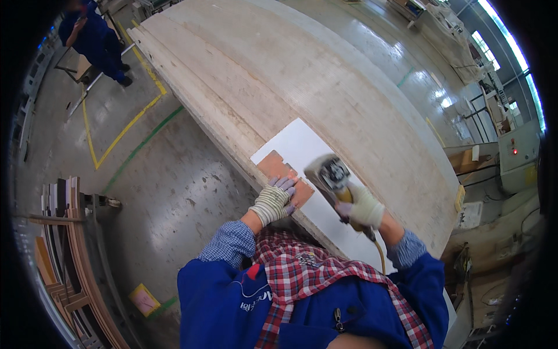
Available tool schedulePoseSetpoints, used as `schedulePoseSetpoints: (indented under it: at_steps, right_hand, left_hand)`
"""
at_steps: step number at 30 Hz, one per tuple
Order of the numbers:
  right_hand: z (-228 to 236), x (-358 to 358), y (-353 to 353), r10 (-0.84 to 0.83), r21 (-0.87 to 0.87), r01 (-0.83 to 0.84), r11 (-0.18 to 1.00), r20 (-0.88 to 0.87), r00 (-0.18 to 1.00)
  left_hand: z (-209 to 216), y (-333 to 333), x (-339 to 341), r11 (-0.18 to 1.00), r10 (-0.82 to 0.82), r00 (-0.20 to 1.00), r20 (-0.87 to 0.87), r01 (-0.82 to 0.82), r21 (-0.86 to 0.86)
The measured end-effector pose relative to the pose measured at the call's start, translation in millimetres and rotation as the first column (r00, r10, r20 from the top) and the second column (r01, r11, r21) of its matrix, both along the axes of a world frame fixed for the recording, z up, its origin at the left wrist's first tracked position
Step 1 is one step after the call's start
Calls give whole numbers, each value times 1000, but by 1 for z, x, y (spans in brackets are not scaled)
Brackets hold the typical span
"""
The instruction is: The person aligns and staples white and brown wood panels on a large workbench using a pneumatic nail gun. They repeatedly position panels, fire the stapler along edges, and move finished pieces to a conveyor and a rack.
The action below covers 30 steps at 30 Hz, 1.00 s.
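Note:
My left hand [273, 200], in a striped knit glove with lilac fingertips, presses a brown board piece [303, 193] near the bench's edge. Its fingers lie spread over the piece. A second brown piece with a notched edge [272, 164] sits just beyond. Both rest on a white sheet [302, 135]. My right hand [365, 208], also gloved, is wrapped round the grip of a hose-fed power tool [330, 174]. The tool's dark and silver head is smeared by motion, so its exact kind is unclear. A yellowish hose [381, 256] trails down from the grip.
Beneath the sheet is a large wooden workbench [232, 64]. A person in dark blue [99, 41] stands at the far left beyond yellow floor lines. A rack of boards and strips [70, 250] stands at lower left; a grey control box [517, 154] is at right.

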State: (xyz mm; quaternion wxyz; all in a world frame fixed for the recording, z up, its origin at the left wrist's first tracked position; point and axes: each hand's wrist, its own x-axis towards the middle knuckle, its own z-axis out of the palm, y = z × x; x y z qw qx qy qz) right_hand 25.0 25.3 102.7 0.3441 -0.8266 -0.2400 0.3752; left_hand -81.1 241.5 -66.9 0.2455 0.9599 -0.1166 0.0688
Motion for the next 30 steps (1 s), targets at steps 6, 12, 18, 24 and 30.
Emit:
schedulePoseSetpoints:
  at_steps: [6,12,18,24,30]
  right_hand:
    - [-21,45,80,14,-163,-38,986,-143,990]
    - [-32,59,97,143,-190,-186,964,-216,966]
    - [-39,64,90,122,-204,-182,962,-277,953]
    - [-32,50,33,78,-213,-141,967,-281,956]
    - [-34,31,-41,87,-221,-152,963,-278,957]
  left_hand:
    - [-4,7,-5,964,188,981,47,-175,-201]
    - [-4,39,12,904,403,915,-5,-399,-155]
    - [4,64,38,983,172,930,-325,-186,-11]
    - [25,16,33,998,55,933,-356,-64,-14]
    - [34,-52,22,1000,25,917,-398,-23,10]
